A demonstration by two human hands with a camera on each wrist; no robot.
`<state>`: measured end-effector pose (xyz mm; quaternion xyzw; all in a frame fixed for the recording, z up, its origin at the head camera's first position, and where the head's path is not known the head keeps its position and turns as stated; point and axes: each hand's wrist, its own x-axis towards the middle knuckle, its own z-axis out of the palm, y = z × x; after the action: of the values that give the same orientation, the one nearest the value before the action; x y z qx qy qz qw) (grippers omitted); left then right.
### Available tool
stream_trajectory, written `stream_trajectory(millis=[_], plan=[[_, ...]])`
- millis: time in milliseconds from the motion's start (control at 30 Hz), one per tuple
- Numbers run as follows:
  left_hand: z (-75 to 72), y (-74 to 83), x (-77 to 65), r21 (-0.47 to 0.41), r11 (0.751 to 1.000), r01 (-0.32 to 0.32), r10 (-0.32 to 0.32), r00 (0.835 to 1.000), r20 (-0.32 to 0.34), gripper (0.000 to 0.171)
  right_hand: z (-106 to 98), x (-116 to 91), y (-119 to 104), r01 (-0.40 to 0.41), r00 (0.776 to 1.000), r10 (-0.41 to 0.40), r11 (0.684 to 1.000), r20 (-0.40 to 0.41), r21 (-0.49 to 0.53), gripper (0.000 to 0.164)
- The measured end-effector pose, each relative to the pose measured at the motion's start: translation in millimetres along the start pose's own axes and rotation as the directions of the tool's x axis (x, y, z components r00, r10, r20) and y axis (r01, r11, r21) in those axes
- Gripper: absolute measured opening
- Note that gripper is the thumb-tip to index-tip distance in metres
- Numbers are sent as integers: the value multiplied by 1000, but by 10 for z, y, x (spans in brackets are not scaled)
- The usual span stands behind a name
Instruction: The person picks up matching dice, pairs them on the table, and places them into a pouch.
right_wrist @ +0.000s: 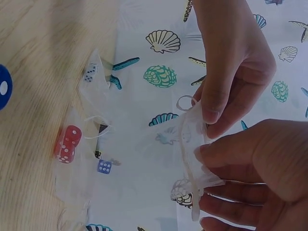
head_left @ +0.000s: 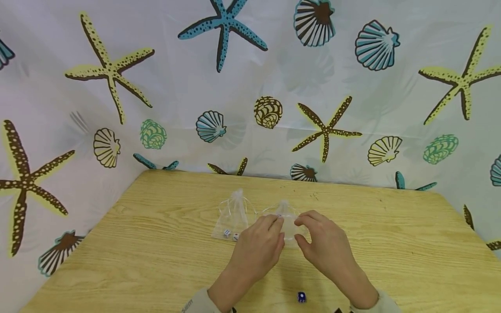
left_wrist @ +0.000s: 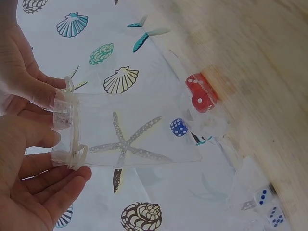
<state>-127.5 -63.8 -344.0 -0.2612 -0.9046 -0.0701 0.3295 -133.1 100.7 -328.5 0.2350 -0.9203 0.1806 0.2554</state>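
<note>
Both hands hold a small sheer white drawstring bag (head_left: 290, 226) by its mouth, above the table. My left hand (head_left: 260, 243) pinches one side of the rim, and my right hand (head_left: 325, 243) pinches the other. In the left wrist view the bag stretches away from the fingers, its white cord (left_wrist: 75, 130) gathered round the neck. One blue die (left_wrist: 179, 127) with white dots shows at the bag's far end. Nearer the body, another blue die (head_left: 301, 297) lies on the wood, below and between the hands.
A sheer bag (head_left: 231, 217) with white dice lies left of the hands. Beside it, a second bag (right_wrist: 72, 178) has red dice (right_wrist: 69, 143) in it. The wooden table (head_left: 156, 217) ends at a white curtain (head_left: 250, 78) printed with shells and starfish.
</note>
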Motion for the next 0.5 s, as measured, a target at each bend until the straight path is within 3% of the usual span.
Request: stream_trajectory(millis=[300,500], plan=[[39,1,-12,-7,1000,0,0,1000,16,29,-123,-98,-8,21,999,-20,999,-36,24,27],[37,-11,-7,3,1000,-2,2,1000,0,29,-179,-189,-25,26,999,-27,999,39,48,29]])
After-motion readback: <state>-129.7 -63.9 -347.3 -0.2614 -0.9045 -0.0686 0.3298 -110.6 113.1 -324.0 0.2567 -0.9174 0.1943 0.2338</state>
